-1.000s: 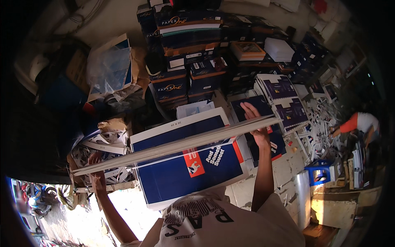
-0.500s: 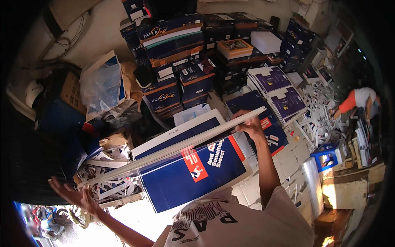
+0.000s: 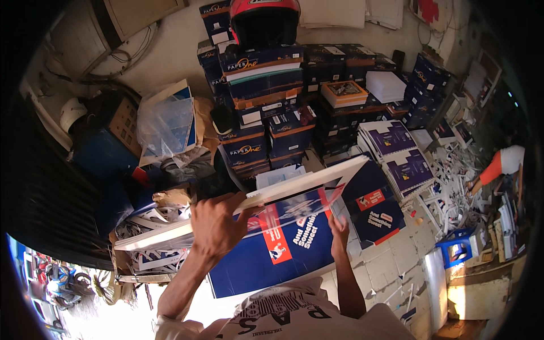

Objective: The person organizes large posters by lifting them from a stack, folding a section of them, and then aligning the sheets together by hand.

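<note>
A thick stack of large printed sheets (image 3: 297, 186) stands tilted on its long edge across the middle, its pale upper edges toward me. My left hand (image 3: 220, 225) is closed over that upper edge, left of the middle. Lower on the near side, by the right end of the stack, my right hand (image 3: 339, 231) has its fingers stretched up against the sheets. Under the stack lies a blue printed sheet (image 3: 249, 275) with a red panel and white lettering. Another pile of blue sheets (image 3: 362, 187) lies just beyond my right hand.
A box of paper offcuts (image 3: 164, 277) stands at the left. Dark blue cartons (image 3: 243, 150) are piled at the back, with a red helmet (image 3: 265, 22) on top. Purple printed sheets (image 3: 405, 170) and scattered trimmings (image 3: 447, 181) lie right, near a bending person (image 3: 504, 161) and a blue crate (image 3: 456, 249).
My left hand has left the far left end and now grips the upper edge nearer the middle. My right hand has dropped from the right end to the near side.
</note>
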Demonstrator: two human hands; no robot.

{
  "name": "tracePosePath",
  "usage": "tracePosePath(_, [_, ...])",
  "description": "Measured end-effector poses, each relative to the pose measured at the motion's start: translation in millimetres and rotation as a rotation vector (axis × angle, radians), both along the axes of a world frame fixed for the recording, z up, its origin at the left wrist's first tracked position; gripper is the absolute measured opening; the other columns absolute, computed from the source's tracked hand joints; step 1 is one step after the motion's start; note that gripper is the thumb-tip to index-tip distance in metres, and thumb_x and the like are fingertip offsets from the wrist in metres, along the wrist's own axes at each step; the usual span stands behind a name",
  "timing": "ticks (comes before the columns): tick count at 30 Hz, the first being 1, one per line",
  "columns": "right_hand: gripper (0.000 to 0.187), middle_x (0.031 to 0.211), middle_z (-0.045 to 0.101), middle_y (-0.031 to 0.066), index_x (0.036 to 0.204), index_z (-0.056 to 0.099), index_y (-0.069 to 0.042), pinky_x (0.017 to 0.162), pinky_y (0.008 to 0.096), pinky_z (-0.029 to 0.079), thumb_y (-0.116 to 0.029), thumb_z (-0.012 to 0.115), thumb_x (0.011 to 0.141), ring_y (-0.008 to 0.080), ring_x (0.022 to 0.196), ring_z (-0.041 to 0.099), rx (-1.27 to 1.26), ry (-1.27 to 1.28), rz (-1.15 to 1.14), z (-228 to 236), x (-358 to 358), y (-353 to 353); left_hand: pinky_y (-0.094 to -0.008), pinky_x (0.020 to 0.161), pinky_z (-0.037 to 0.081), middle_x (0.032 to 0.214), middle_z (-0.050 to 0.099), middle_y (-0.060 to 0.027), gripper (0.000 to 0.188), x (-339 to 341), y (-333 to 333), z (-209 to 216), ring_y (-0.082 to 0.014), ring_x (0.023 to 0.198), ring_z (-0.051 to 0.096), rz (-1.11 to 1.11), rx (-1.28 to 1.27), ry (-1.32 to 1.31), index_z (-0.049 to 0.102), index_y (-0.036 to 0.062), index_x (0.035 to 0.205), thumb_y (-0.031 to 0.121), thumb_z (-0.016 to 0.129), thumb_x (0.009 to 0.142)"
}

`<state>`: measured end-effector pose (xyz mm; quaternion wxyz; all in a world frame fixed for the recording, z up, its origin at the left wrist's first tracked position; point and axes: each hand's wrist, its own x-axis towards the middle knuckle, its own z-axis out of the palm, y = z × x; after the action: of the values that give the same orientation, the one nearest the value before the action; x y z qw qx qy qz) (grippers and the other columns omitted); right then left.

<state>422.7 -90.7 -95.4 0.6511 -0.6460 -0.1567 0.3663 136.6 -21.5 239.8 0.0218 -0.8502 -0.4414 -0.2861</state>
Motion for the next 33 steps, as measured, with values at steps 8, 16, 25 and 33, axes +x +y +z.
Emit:
tracePosePath(8, [0.031, 0.103, 0.063, 0.0066, 0.115, 0.058, 0.002, 0.088, 0.0373, 0.050, -0.020, 0.066, 0.094, 0.0158, 0.095, 0.061, 0.517, 0.194, 0.241, 94.7, -45.3, 45.5, -0.0271, 0.065, 0.051, 0.074, 0.072, -0.0064, 0.023, -74.4, -33.6, 119.7, -0.0116, 0.067, 0.067, 0.242, 0.066, -0.406, 0.075, 0.0007, 0.087, 0.017, 0.084, 0.073])
tracePosePath(16, [0.025, 0.056, 0.056, -0.0029, 0.075, 0.073, -0.001, 0.051, 0.0264, 0.034, -0.023, 0.080, 0.082, 0.0029, 0.056, 0.044, 0.419, -0.631, -0.180, 283.7, -110.3, 41.1, -0.0252, 0.064, 0.049, 0.074, 0.070, -0.0026, 0.021, -78.9, -22.5, 25.8, -0.0096, 0.066, 0.064, 0.601, 0.268, -0.684, 0.074, 0.0033, 0.087, 0.021, 0.083, 0.078])
tracePosePath(25, [0.037, 0.057, 0.051, -0.0026, 0.064, 0.060, 0.001, 0.051, 0.0244, 0.031, -0.024, 0.078, 0.084, 0.0052, 0.056, 0.042, 0.738, -0.700, -0.065, 316.1, -49.2, 50.0, -0.0317, 0.087, 0.047, 0.108, 0.057, -0.0059, 0.042, -237.8, -13.4, -72.0, -0.0162, 0.098, 0.057, -0.008, 0.139, -1.440, 0.046, 0.0069, 0.117, -0.001, 0.070, 0.084])
tracePosePath(33, [0.037, 0.081, 0.060, 0.0003, 0.095, 0.064, 0.001, 0.069, 0.0252, 0.048, -0.023, 0.085, 0.075, 0.0102, 0.077, 0.058, 0.515, -0.370, 0.769, 214.1, -14.6, 89.4, -0.0364, 0.105, 0.036, 0.118, 0.051, -0.0156, 0.074, -206.5, 23.0, -160.3, -0.0224, 0.113, 0.051, -0.138, -0.506, -1.334, 0.041, -0.0068, 0.129, 0.026, 0.081, 0.077])
